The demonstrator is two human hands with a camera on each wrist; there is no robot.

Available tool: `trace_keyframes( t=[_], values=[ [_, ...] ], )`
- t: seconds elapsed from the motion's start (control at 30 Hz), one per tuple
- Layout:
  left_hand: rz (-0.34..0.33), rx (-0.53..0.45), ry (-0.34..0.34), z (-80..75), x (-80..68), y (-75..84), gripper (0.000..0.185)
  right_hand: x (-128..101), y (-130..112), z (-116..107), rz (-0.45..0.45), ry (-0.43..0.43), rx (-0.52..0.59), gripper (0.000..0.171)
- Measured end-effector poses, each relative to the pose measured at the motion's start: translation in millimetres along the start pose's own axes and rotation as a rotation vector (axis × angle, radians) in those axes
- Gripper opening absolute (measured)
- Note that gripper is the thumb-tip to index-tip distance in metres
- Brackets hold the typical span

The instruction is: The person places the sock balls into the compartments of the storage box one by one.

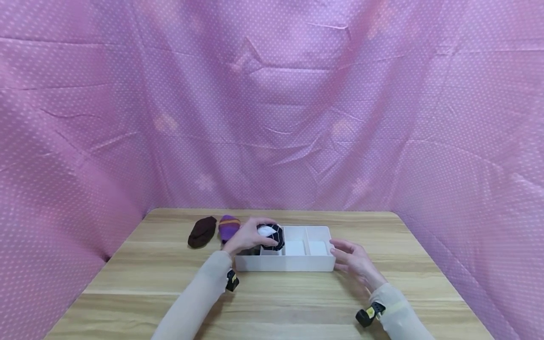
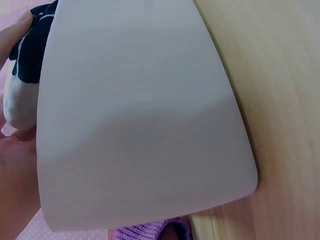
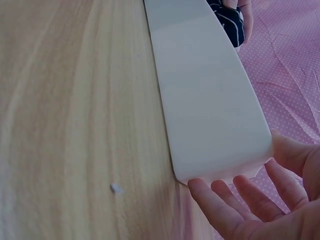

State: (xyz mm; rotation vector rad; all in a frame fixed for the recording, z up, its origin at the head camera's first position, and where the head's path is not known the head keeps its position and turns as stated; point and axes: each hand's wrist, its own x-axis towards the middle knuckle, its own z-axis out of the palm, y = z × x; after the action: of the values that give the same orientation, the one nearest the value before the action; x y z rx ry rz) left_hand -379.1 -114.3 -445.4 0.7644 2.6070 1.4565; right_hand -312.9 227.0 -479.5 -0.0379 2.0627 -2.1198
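The left hand (image 1: 248,234) is pinching a black-and-white fabric bundle (image 1: 278,240), its grip clamping thumb and fingers on it over the second compartment from the left of a white box (image 1: 284,263). The bundle is rising above the box's near rim; whether it is resting on the compartment's floor, I cannot tell. Something dark (image 1: 254,251) is sitting in the leftmost compartment, partly hidden by the hand, while the two right compartments are showing their white floors between the dividers.

The right hand (image 1: 356,262) is touching the box's right end, its grip standing apart with fingers spreading along that edge. A purple bundle (image 1: 228,230) with an orange band is lying just beyond the box's left end, and a dark brown bundle (image 1: 202,232) is lying farther left, near it.

Broad wood is stretching from the box's front wall toward the person and out to the surface's (image 1: 293,307) right edge; behind the box, a narrower strip is reaching the pink dotted cloth (image 1: 272,118).
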Motion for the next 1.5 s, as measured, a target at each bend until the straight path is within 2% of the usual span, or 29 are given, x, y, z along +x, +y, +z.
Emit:
trace_keyframes(
  t=[0.17,0.77,1.0,1.5],
  values=[
    [-0.022,0.026,-0.017,2.3,-0.7,-0.2,0.071,0.0,-1.1,-0.6,0.004,-0.003,-0.008,0.056],
    [-0.007,0.057,-0.044,6.3,1.4,-2.0,0.07,0.6,-1.5,-1.5,0.013,0.021,-0.014,0.055],
    [-0.026,0.048,-0.042,5.7,-1.5,-2.0,0.072,1.8,-0.2,-0.5,0.01,0.01,-0.001,0.054],
    [0.013,-0.007,-0.057,4.1,-1.7,-6.4,0.063,3.2,-0.1,1.4,0.021,0.016,-0.002,0.054]
  ],
)
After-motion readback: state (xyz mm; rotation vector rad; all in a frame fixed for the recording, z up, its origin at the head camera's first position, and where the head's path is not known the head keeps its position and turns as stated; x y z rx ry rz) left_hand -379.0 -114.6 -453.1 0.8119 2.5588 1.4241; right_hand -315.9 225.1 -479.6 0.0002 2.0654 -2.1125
